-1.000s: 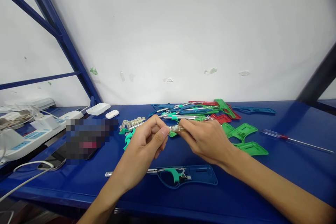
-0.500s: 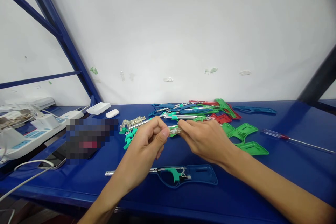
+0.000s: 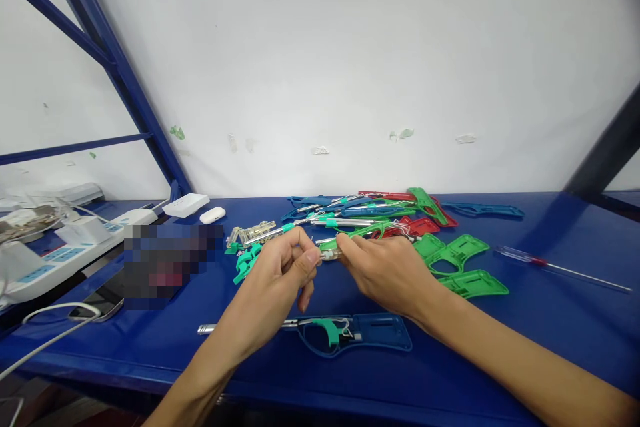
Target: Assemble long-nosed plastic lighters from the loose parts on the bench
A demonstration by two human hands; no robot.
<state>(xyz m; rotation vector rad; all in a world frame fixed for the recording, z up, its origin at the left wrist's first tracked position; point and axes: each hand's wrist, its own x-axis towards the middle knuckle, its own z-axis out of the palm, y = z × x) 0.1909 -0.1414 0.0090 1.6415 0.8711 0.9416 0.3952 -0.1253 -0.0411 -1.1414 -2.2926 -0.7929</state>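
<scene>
Above the middle of the table, a small clear plastic part (image 3: 330,254) with a pale end spans the gap between my two hands. My left hand (image 3: 287,270) is closed, thumb and index finger pinched at the part's left end. The fingers of my right hand (image 3: 385,267) wrap round its other end and hide it. Below the hands lies an opened blue lighter half-shell (image 3: 383,332) with a metal tube, a green trigger (image 3: 327,331) and white wires in it. Left of my left hand are loose green triggers (image 3: 245,263) and several clear plastic parts (image 3: 257,232).
Behind the hands lies a pile of blue, red and green lighter shells with metal tubes (image 3: 345,221). Green shells (image 3: 475,282) and a screwdriver (image 3: 540,261) are at right. A power strip (image 3: 50,260), phone (image 3: 100,303), cable and white earbud case (image 3: 213,215) are at left.
Both hands stay almost in place with the clear part between them. The fingertips have shifted slightly, and more of the part's pale end shows. The view has moved a little.
</scene>
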